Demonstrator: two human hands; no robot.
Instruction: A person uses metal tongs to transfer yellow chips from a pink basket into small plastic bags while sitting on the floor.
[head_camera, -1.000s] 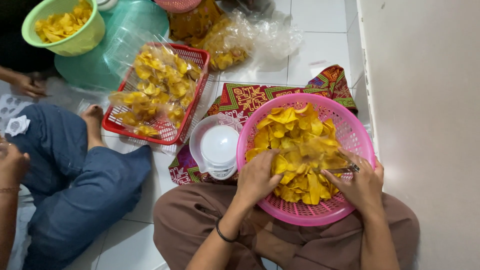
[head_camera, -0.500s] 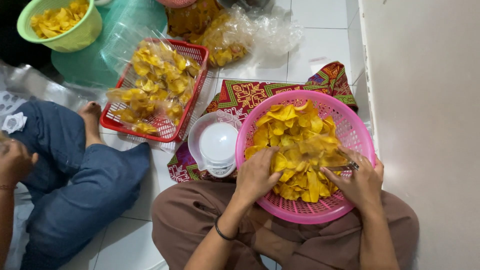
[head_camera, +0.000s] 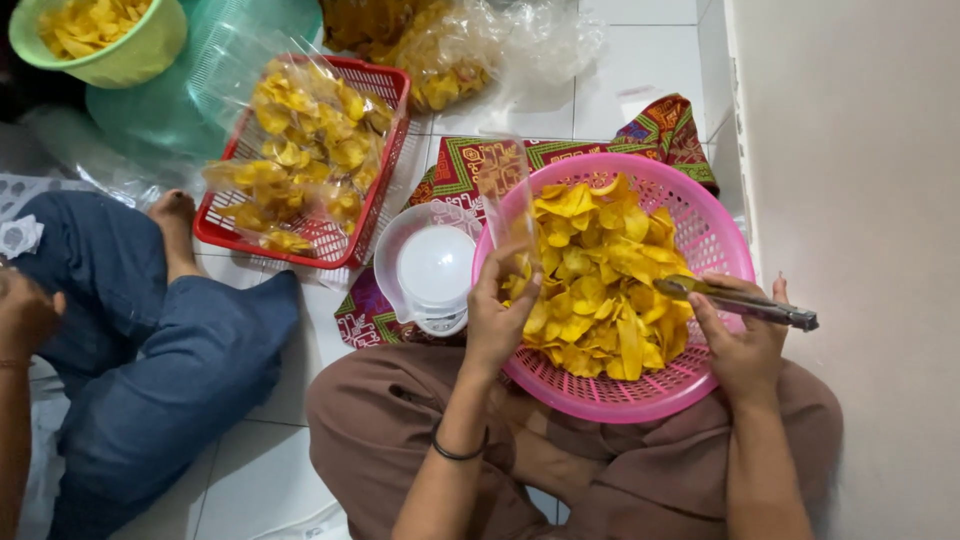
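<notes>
A round pink basket (head_camera: 715, 235) full of yellow chips (head_camera: 595, 280) rests on my lap. My left hand (head_camera: 497, 315) holds a clear plastic bag (head_camera: 503, 195) upright at the basket's left rim. My right hand (head_camera: 740, 345) grips metal tongs (head_camera: 745, 303) at the basket's right rim, their tips pointing left over the chips. A small white kitchen scale (head_camera: 432, 268) stands on the patterned cloth (head_camera: 470, 160) just left of the basket.
A red basket (head_camera: 370, 210) holds several filled chip bags. A green bowl of chips (head_camera: 100, 40) and a teal lid sit at the top left. Another person in blue trousers (head_camera: 150, 340) sits at the left. A white wall (head_camera: 860, 200) runs along the right.
My left hand has lifted a clear bag upright at the basket's rim. My right hand has drawn the tongs back out of the chips to the right rim.
</notes>
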